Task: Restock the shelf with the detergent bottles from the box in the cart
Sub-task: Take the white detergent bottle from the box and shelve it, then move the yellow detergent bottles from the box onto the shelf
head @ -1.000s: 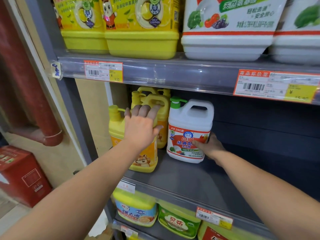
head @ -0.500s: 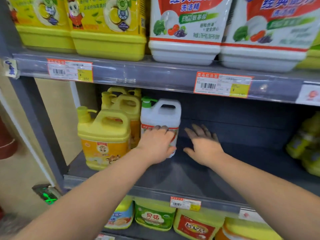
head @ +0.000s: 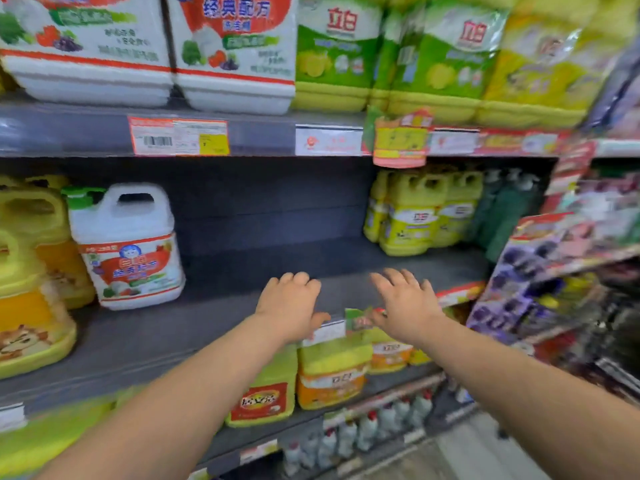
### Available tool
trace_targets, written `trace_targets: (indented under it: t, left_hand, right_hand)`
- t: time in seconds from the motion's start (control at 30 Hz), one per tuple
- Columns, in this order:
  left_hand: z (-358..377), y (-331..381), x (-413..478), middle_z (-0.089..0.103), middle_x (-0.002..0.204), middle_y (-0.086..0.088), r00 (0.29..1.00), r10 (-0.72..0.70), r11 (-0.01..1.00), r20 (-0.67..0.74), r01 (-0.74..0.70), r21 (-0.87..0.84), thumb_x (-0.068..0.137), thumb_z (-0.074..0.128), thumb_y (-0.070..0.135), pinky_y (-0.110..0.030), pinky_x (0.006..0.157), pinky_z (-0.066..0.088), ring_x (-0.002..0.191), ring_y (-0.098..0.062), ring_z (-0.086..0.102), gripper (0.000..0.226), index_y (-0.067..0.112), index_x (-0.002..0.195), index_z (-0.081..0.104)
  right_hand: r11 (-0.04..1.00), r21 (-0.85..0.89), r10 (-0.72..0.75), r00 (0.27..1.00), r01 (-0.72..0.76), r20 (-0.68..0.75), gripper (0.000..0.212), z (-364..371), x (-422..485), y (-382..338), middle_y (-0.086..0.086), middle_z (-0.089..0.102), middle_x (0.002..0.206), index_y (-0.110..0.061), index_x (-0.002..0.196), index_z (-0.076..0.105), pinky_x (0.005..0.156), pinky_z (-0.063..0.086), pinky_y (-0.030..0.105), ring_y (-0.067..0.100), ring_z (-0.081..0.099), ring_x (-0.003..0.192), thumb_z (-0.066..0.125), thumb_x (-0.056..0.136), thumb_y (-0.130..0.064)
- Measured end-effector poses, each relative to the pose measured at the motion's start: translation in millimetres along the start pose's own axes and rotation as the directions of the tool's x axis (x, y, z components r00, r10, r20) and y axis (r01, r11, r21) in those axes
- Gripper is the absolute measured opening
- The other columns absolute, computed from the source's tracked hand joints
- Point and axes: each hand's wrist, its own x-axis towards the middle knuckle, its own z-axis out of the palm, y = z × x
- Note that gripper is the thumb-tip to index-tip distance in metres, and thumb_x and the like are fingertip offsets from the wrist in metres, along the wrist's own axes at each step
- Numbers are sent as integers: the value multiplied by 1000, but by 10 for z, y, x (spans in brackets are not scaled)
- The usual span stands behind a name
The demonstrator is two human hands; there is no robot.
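Head view: shelf (head: 156,336) holds white detergent bottle (head: 128,251); left hand (head: 289,306), right hand (head: 405,304) empty.

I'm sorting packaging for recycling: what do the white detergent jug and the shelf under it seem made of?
The white jug: likely opaque moulded plastic, smooth, handle formed in one piece. The shelf: probably painted metal, matt dark grey; blur leaves it open.
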Motion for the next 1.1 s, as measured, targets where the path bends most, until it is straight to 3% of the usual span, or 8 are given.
trace_targets:
  t: [0.17,0.3,0.43,0.8,0.93,1.1]
  left_hand:
    - [-12,1215,-86,50,128,-6,983,179,982,33,-177,-63,84,50,59,-42,97,38,122,-29,46,58,19,126,46]
    - [-69,2180,-221,53,124,-7,952,306,948,22,-302,-95,81,53,59,-42,95,40,119,-29,48,55,19,118,51]
    - [-76,3142,-371,53,124,-7,893,448,888,34,-440,-135,82,52,60,-40,95,40,119,-29,48,57,19,122,49]
    - [-172,5184,-169,52,122,-8,689,724,679,35,-702,-216,82,54,58,-43,96,39,120,-31,47,53,16,115,51]
    - [-55,5929,120,53,121,-9,584,812,573,25,-787,-228,82,52,60,-43,93,41,117,-32,49,56,17,118,52]
    - [-32,6691,719,52,122,-8,507,862,492,10,-832,-257,83,52,59,-43,92,41,116,-31,49,56,17,120,50]
  right_hand:
    - [985,5,175,985,-175,0,73,-13,-1023,889,4,26,152,-25,146,21,109,27,50,26,23,140,50,86,-55]
    - [950,15,309,949,-311,58,71,-38,-1884,1498,4,25,152,-25,146,22,110,26,52,27,22,140,49,87,-54]
    - [902,-3,431,897,-432,95,71,-52,-2728,2082,3,25,152,-27,146,21,110,24,52,27,22,140,49,87,-54]
    - [658,2,748,654,-753,115,74,-41,-4029,3380,-1,24,154,-31,148,14,112,21,53,27,20,142,47,88,-57]
    - [552,-34,831,547,-833,101,72,-19,-4172,3947,-1,25,154,-30,147,16,113,20,53,26,20,142,48,88,-55]
    - [480,-64,877,476,-875,60,71,-50,-4036,4744,-2,28,152,-30,146,20,112,24,52,26,22,141,49,86,-56]
